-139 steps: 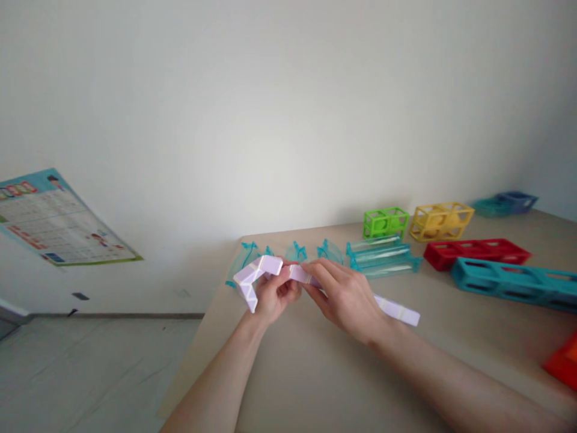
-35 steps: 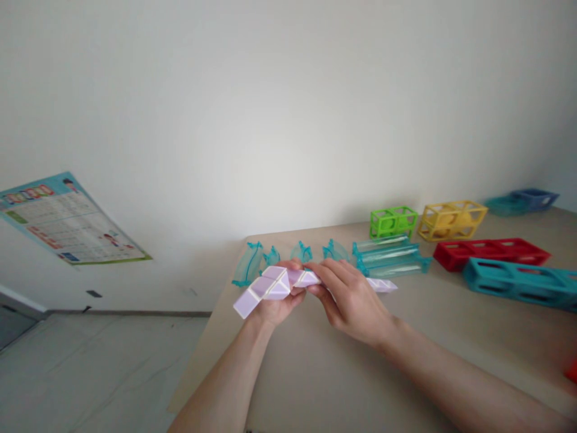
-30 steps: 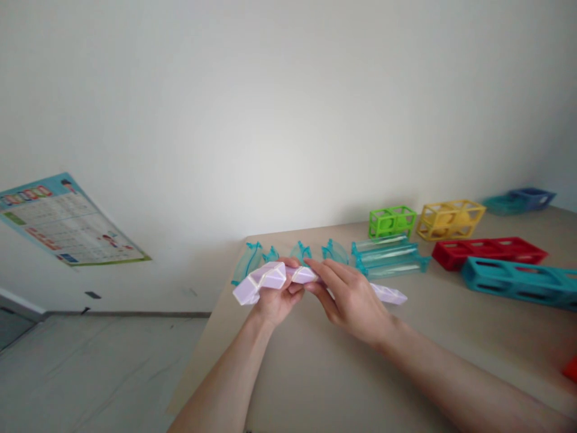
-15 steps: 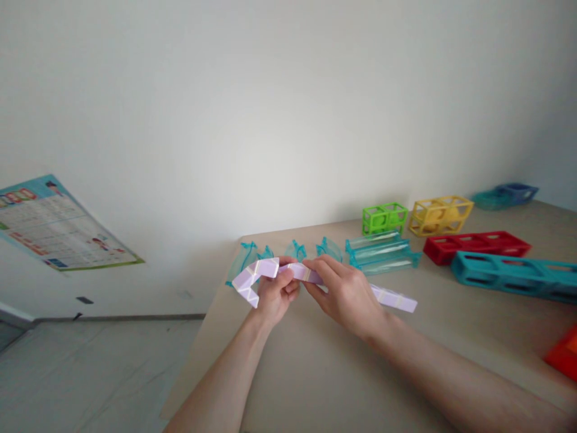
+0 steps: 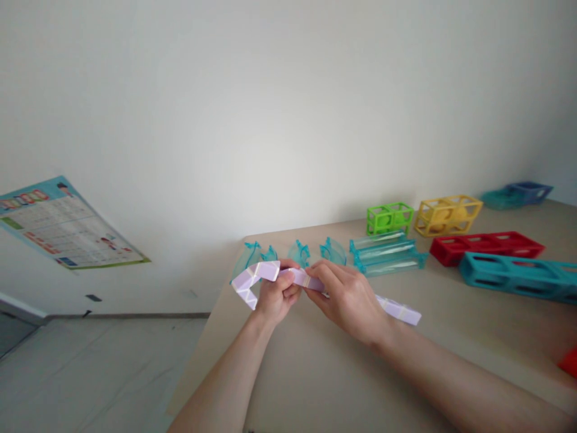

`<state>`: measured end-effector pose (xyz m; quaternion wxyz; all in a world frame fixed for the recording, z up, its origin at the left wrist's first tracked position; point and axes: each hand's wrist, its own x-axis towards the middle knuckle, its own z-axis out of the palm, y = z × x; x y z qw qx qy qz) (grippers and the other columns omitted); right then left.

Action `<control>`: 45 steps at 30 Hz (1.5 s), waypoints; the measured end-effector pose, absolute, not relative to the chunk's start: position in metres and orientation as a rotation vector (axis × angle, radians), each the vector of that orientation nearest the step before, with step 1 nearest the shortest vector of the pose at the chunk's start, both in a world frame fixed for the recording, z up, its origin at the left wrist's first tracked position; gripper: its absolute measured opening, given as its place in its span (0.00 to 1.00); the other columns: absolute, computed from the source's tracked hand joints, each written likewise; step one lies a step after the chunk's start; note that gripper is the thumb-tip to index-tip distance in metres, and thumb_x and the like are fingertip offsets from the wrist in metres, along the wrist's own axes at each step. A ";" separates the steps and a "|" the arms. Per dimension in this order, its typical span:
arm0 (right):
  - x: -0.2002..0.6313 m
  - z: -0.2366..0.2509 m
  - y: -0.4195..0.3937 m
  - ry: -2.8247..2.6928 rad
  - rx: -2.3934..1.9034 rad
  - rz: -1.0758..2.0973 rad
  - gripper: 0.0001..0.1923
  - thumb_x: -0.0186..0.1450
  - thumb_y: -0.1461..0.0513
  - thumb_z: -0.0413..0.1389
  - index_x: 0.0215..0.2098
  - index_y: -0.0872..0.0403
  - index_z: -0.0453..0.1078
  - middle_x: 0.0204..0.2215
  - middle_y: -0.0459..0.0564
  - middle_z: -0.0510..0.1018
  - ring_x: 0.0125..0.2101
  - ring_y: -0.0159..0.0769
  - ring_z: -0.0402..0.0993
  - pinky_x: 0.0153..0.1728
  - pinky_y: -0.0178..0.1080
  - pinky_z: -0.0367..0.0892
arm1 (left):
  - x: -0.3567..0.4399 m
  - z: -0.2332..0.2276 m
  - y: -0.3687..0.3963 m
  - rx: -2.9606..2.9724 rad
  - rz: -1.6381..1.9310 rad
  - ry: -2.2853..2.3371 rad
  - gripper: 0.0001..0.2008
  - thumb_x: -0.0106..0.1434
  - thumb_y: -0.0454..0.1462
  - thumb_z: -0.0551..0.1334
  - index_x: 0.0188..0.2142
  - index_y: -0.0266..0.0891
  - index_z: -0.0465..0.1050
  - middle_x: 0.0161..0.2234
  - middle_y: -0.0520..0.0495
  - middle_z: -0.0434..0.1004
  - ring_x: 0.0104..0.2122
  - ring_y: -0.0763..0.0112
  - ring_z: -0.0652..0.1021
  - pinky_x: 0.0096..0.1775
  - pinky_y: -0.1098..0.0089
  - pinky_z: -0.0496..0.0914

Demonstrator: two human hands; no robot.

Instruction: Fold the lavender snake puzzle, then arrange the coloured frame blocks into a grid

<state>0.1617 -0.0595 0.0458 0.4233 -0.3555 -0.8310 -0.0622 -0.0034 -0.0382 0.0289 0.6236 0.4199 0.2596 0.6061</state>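
A lilac and white snake puzzle (image 5: 246,280) is held above the table between both hands. Its left end bends round into a hook, and its straight right end sticks out past my right wrist. My left hand (image 5: 278,297) is closed on it just right of the hook, thumb on top. Close beside it, my right hand (image 5: 345,294) pinches the middle stretch with thumb and fingers. The part under my right palm is hidden.
Clear blue curved pieces (image 5: 332,251) and straight troughs (image 5: 388,254) lie behind my hands on the table (image 5: 306,379). Farther right are green (image 5: 390,218), yellow (image 5: 448,214), red (image 5: 487,247) and teal (image 5: 518,275) frame blocks. A wall rises behind; a poster (image 5: 72,225) hangs left.
The straight right end of the snake puzzle has tipped slightly downward. Both hands keep their grip. The whole view has shifted a little, with the table things appearing farther right.
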 end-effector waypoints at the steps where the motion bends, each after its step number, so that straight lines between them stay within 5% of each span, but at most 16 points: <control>1: 0.162 0.046 -0.060 -2.082 -0.883 -0.157 0.03 0.65 0.65 0.54 0.38 0.54 0.64 0.34 0.51 0.77 0.35 0.37 0.76 0.33 0.36 0.68 | -0.003 0.030 -0.038 0.971 1.391 0.590 0.12 0.46 0.40 0.70 0.29 0.39 0.71 0.14 0.61 0.54 0.13 0.86 0.54 0.17 0.79 0.48; 15: 0.163 0.053 -0.063 -2.031 -0.850 -0.126 0.04 0.65 0.63 0.55 0.38 0.55 0.65 0.31 0.50 0.78 0.33 0.37 0.76 0.34 0.36 0.68 | -0.008 0.032 -0.041 1.037 1.346 0.440 0.13 0.48 0.41 0.71 0.32 0.40 0.75 0.17 0.58 0.58 0.15 0.84 0.58 0.17 0.79 0.49; 29: 0.169 0.061 -0.060 -2.261 -0.810 -0.053 0.09 0.70 0.60 0.49 0.41 0.55 0.68 0.33 0.51 0.76 0.34 0.36 0.72 0.34 0.36 0.62 | -0.015 0.030 -0.034 1.043 1.338 0.562 0.13 0.47 0.43 0.70 0.25 0.37 0.72 0.12 0.63 0.46 0.12 0.86 0.46 0.14 0.82 0.46; 35: 0.178 0.068 -0.058 -2.453 -0.706 0.118 0.10 0.68 0.62 0.50 0.45 0.55 0.68 0.33 0.50 0.75 0.34 0.37 0.71 0.34 0.36 0.60 | -0.026 0.023 -0.030 1.168 1.175 0.525 0.15 0.43 0.45 0.71 0.23 0.36 0.72 0.15 0.59 0.56 0.11 0.85 0.55 0.11 0.81 0.52; 40: 0.185 0.070 -0.054 -2.417 -0.745 0.165 0.10 0.66 0.63 0.50 0.44 0.55 0.69 0.34 0.51 0.74 0.32 0.37 0.69 0.32 0.36 0.58 | -0.027 0.025 -0.028 1.100 1.234 0.447 0.13 0.47 0.45 0.69 0.23 0.38 0.74 0.13 0.61 0.51 0.10 0.87 0.49 0.10 0.82 0.51; 45: 0.187 0.070 -0.050 -2.471 -0.681 0.183 0.09 0.66 0.64 0.48 0.41 0.55 0.69 0.32 0.50 0.74 0.31 0.36 0.68 0.31 0.35 0.57 | -0.029 0.023 -0.028 1.122 1.133 0.432 0.14 0.45 0.46 0.70 0.23 0.37 0.75 0.13 0.60 0.52 0.09 0.85 0.54 0.09 0.81 0.53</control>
